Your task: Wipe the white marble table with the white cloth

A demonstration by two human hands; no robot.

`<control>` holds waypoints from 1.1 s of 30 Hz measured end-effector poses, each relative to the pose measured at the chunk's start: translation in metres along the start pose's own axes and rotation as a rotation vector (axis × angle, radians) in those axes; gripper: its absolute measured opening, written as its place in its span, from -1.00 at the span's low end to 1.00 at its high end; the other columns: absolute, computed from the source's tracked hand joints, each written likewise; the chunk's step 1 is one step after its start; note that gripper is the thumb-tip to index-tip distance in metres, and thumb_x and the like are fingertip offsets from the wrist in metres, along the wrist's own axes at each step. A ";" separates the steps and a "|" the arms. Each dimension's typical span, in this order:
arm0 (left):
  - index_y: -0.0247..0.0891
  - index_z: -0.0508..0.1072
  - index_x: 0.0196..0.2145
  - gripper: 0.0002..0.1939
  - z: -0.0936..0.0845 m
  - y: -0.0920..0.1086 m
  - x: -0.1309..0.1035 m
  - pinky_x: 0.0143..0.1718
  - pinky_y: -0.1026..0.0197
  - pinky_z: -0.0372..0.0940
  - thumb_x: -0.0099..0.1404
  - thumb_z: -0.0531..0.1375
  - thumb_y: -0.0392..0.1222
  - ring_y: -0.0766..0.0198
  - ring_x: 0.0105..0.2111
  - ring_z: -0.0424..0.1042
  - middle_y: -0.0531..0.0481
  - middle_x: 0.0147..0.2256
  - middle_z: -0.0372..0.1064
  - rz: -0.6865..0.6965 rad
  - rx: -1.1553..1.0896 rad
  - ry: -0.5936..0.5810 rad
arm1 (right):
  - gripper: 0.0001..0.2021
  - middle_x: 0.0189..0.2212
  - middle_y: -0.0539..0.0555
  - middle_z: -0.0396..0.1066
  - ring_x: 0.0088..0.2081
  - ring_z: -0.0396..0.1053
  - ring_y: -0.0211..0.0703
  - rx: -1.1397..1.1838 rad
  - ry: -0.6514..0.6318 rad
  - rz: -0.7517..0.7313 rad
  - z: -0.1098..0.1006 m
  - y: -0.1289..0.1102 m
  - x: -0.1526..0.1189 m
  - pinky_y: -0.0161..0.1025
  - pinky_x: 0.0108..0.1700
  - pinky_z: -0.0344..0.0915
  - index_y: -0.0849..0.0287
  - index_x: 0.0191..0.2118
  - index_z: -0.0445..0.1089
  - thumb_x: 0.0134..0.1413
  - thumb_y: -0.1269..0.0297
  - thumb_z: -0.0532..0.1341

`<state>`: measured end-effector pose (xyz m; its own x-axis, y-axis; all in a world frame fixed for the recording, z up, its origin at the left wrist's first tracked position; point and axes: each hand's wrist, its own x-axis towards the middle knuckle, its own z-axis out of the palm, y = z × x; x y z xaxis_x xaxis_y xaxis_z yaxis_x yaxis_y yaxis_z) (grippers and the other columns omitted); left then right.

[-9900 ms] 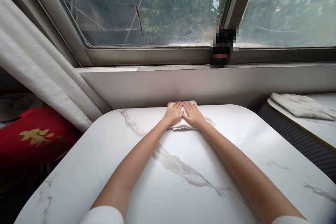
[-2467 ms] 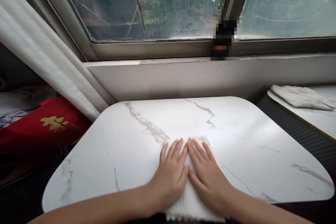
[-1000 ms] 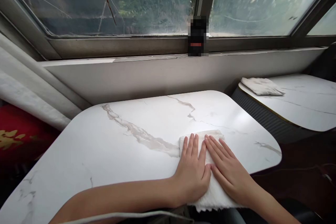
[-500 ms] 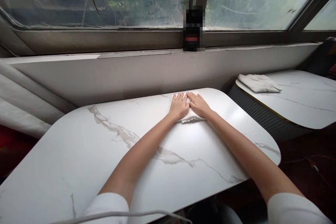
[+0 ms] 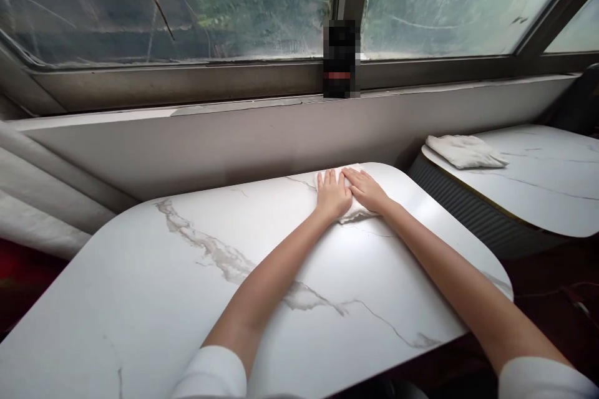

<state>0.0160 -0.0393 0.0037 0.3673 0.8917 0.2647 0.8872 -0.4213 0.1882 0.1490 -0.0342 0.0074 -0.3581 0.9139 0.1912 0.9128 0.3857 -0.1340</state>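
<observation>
My left hand (image 5: 334,196) lies flat on a folded white cloth (image 5: 358,213) near the far edge of a white marble-patterned table (image 5: 196,305). Beside it, my right hand (image 5: 367,190) presses on the same cloth with its fingers stretched out and angled left. The two hands touch or nearly touch at the fingers. Part of the cloth is covered by both hands; its near edge shows below them.
A second marble-patterned table (image 5: 556,184) stands to the right, with another folded white cloth (image 5: 468,151) on its corner. Behind the tables runs a wall ledge (image 5: 253,143) under windows. A black pixelated object (image 5: 340,59) stands on the sill. Pale padded upholstery (image 5: 37,199) is at left.
Both hands and the cloth beneath them have slid a little to the right along the table. The view has shifted slightly.
</observation>
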 end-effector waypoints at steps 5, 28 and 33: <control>-0.58 0.05 0.22 -0.42 -0.009 0.059 -0.057 0.22 -0.16 -0.33 0.35 -0.13 -0.15 -0.14 0.24 -0.13 -0.41 0.23 -0.06 0.107 -0.016 -0.033 | -0.46 0.28 0.13 -0.06 0.29 -0.16 -0.15 0.025 -0.016 0.002 -0.020 0.001 -0.091 0.01 0.28 -0.17 0.28 0.29 -0.07 0.21 0.32 -0.20; -0.52 -0.01 0.25 -0.41 0.016 0.119 0.000 0.21 -0.22 -0.41 0.35 -0.18 -0.13 -0.07 0.26 -0.19 -0.33 0.25 -0.09 0.114 -0.060 -0.095 | -0.46 0.21 0.08 0.13 0.24 0.01 -0.08 -0.006 0.081 0.222 -0.023 0.077 -0.088 0.07 0.23 -0.03 0.24 0.20 0.13 0.09 0.37 -0.15; -0.46 -0.01 0.26 -0.43 0.026 0.084 0.060 0.21 -0.23 -0.43 0.37 -0.22 -0.14 -0.01 0.27 -0.20 -0.29 0.26 -0.10 -0.006 -0.029 -0.089 | -0.43 0.19 0.08 0.16 0.23 0.04 -0.05 0.056 0.090 0.177 -0.012 0.098 -0.008 0.09 0.21 -0.02 0.19 0.18 0.16 0.00 0.41 -0.10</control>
<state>0.1195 -0.0167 0.0104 0.3861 0.9050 0.1787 0.8815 -0.4190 0.2175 0.2431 -0.0051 0.0044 -0.1720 0.9540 0.2456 0.9466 0.2290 -0.2268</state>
